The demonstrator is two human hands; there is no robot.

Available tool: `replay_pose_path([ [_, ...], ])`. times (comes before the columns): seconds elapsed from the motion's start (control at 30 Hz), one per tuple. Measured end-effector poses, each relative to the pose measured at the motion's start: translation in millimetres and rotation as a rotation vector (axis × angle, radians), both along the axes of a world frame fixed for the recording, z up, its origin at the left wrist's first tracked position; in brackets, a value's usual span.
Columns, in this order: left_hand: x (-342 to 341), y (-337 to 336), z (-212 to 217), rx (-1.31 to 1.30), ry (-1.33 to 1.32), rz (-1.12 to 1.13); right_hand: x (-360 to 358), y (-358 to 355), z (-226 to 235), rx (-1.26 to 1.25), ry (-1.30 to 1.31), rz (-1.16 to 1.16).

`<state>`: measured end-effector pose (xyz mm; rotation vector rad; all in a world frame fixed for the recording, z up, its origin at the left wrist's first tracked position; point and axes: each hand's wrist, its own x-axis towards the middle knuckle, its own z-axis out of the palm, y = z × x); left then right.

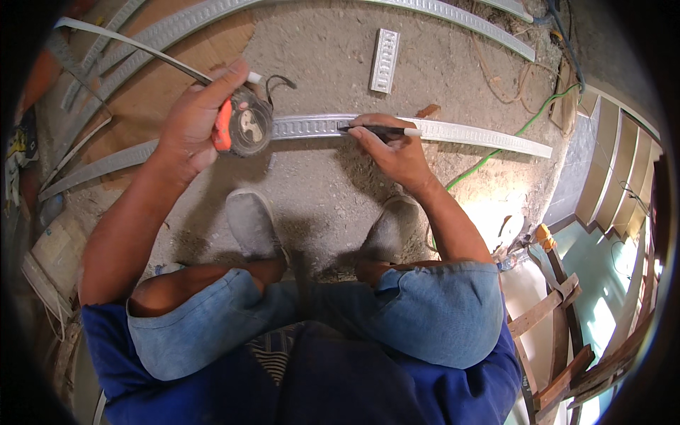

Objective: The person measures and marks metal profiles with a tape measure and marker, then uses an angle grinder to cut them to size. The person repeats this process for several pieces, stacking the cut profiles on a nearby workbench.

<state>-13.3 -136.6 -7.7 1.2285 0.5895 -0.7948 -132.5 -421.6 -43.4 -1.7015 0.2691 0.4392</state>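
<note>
My left hand is closed around an orange and black tape measure, with a short black strap beside it. A length of tape blade runs out past the hand toward the upper left. A small white tip pokes out by the thumb; I cannot tell what it belongs to. My right hand pinches a black marker with a white end. Its tip points left and meets the slotted metal channel that lies across the ground in front of my feet. Part of the channel is hidden behind both hands.
A short cut piece of slotted channel lies farther ahead. More long channels lie along the far side and upper left, partly over a brown board. A green cable passes under the channel's right end. Timber pieces lean at right.
</note>
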Motion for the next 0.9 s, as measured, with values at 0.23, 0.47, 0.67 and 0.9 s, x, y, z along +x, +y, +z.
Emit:
replay_pose_path([
  [0.23, -20.7, -23.1, 16.6, -0.199, 0.095, -0.065, 15.4, 23.3, 60.7, 0.292, -0.069, -0.08],
  [0.47, -33.1, -39.5, 29.3, -0.281, 0.142, -0.039, 20.0, 31.4, 70.1, 0.376, -0.128, -0.12],
  [0.67, -39.1, -45.1, 39.8, -0.278, 0.163, -0.045, 17.7, 41.3, 72.0, 0.357, -0.188, -0.153],
  [0.9, -48.3, -54.4, 43.1, -0.317, 0.114, -0.006, 18.6, 49.8, 66.1, 0.264, -0.196, -0.291],
])
